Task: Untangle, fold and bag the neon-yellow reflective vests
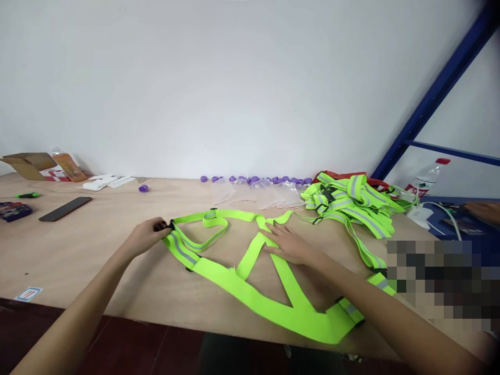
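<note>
A neon-green reflective vest [250, 297] made of elastic straps lies spread on the wooden table, its wide band towards the front edge. At its left end, my left hand [150, 237] is closed on the strap by a black buckle. The fingers of my right hand [291, 245] are stretched out over the middle, where the crossing straps meet. A thin looped strap [214, 221] lies between the two hands. The vest's right end runs under my right forearm.
A heap of similar vests [355, 203] lies at the back right. Purple rolls [255, 180] and clear plastic bags [265, 194] line the wall. A phone [65, 209], an orange drink bottle [68, 165] and an open box [29, 165] are left. Another person's hand [484, 211] shows right.
</note>
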A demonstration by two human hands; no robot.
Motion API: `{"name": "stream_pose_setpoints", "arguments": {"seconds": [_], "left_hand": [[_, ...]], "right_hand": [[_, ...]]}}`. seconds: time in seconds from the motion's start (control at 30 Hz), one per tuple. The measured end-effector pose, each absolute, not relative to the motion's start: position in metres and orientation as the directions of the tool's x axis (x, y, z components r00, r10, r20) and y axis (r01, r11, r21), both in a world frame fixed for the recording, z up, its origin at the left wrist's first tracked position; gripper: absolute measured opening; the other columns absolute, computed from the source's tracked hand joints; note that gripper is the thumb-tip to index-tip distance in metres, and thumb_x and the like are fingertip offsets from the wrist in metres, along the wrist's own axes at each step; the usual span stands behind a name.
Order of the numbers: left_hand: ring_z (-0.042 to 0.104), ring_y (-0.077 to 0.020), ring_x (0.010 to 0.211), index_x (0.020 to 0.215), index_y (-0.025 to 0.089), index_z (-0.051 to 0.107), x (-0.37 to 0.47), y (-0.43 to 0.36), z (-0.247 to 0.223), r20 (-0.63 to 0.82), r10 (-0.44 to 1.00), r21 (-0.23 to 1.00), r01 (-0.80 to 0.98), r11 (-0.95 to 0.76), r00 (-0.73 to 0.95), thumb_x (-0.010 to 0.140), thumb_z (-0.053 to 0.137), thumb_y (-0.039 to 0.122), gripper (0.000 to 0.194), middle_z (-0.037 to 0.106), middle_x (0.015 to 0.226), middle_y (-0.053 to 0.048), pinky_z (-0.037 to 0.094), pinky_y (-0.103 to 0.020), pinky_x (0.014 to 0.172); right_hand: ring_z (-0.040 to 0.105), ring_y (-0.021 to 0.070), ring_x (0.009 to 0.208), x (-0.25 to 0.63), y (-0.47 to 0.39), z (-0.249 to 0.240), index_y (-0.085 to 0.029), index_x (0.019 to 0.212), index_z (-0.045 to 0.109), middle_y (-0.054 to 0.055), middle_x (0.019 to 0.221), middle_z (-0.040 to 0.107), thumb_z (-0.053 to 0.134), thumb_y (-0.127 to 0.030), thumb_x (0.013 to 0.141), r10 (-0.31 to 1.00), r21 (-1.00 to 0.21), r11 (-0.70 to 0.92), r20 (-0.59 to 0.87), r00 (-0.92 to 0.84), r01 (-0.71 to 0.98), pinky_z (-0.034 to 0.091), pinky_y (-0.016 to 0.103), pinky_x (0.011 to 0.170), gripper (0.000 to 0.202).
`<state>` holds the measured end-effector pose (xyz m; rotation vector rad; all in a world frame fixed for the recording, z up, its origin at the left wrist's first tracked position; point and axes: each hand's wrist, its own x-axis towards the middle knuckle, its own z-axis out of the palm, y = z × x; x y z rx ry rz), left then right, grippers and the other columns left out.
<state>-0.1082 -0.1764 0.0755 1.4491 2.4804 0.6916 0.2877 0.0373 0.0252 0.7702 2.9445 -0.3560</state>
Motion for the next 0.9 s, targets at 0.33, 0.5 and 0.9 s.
{"name": "stream_pose_setpoints", "arguments": {"seconds": [0.33,0.5,0.9], "left_hand": [[0.069,-0.0283,0.081,0.09,0.019,0.066,-0.114,-0.228,0.078,-0.065,0.763,0.829,0.391,0.4,-0.643,0.065,0.073,0.06,0.049,0.071,0.079,-0.003,0.061,-0.038,0.069],[0.072,-0.0295,0.079,0.088,0.023,0.067,-0.086,-0.23,0.077,-0.245,0.616,0.968,-0.15,0.203,-0.749,0.075,0.068,0.054,0.034,0.075,0.073,-0.002,0.059,-0.047,0.078],[0.064,-0.0292,0.103,0.143,0.037,0.052,0.025,-0.206,0.056,0.369,0.863,0.641,0.767,0.032,-0.345,0.092,0.048,0.056,0.054,0.066,0.12,-0.004,0.053,-0.043,0.09]], "right_hand": [[0.059,0.0308,0.127,0.358,0.036,0.059,-0.023,0.128,0.066,0.01,0.133,0.067,0.04,-0.048,0.098,0.582,-0.196,0.813,0.278,-0.764,0.548,0.044,0.049,0.111,0.047],[0.061,0.0355,0.123,0.5,0.01,0.062,-0.029,0.122,0.065,0.01,0.131,0.067,0.05,-0.056,0.09,0.843,-0.298,0.515,0.349,-0.41,0.804,0.046,0.052,0.108,0.044],[0.067,0.0304,0.094,0.556,-0.003,0.038,-0.02,0.131,0.063,0.011,0.106,0.072,0.058,-0.041,0.078,0.9,-0.409,0.407,0.027,-0.435,0.817,0.053,0.046,0.088,0.057]]}}
